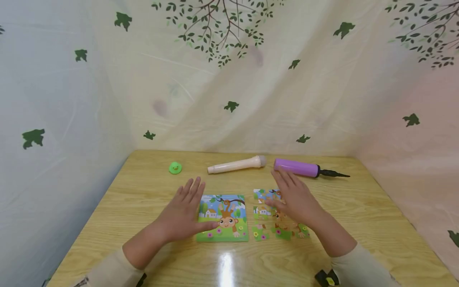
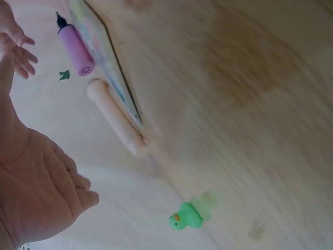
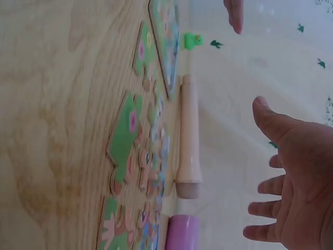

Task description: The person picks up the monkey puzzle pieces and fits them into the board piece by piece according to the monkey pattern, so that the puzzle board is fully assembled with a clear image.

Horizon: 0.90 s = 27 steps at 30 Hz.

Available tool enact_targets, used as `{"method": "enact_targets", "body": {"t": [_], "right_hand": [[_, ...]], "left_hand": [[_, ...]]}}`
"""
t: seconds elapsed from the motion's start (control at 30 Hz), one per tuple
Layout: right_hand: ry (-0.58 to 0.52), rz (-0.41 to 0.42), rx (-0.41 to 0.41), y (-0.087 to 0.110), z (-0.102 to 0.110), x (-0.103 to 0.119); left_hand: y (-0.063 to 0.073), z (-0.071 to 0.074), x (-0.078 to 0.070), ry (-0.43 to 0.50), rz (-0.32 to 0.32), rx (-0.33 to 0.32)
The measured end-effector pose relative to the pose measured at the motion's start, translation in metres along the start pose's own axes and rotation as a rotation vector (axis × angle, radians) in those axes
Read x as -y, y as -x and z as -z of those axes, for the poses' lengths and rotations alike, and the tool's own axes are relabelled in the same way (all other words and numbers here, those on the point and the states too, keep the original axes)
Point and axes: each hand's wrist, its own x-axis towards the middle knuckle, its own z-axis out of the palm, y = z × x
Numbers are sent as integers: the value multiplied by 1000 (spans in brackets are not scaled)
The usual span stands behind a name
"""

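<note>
My left hand (image 1: pixel 181 215) hovers with straight, spread fingers over the left side of a monkey picture board (image 1: pixel 229 235), its thumb across the picture. Loose jigsaw pieces (image 1: pixel 263 233) lie in rough rows to the right of the board. Above them is my right hand (image 1: pixel 295 197), fingers extended, hiding some of the upper right pieces. Both palms face down and hold nothing. In the left wrist view the left hand (image 2: pixel 41 182) is raised off the table. The right wrist view has the right hand (image 3: pixel 302 182) apart from the flat pieces (image 3: pixel 125 130).
A green rubber duck (image 1: pixel 175 168) sits at the back left of the wooden table (image 1: pixel 125 207). Behind the board lies a pale microphone-shaped tube (image 1: pixel 236 164). A purple hand pump (image 1: pixel 297 167) with a black nozzle is at the back right. A leaf-print curtain (image 1: pixel 201 119) encloses the table.
</note>
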Motion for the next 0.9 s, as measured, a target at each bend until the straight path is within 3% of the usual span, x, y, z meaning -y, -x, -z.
{"method": "enact_targets", "body": {"t": [0.23,0.5,0.9], "right_hand": [[-53,22,131,-19,-12,-18],[-14,53,254,-43,-31,-27],[-9,174,248,-58,-44,-27]], "left_hand": [[0,-6,7,-7,-16,135],[-2,-13,7,0,-18,237],[0,-18,7,39,-17,293]]}}
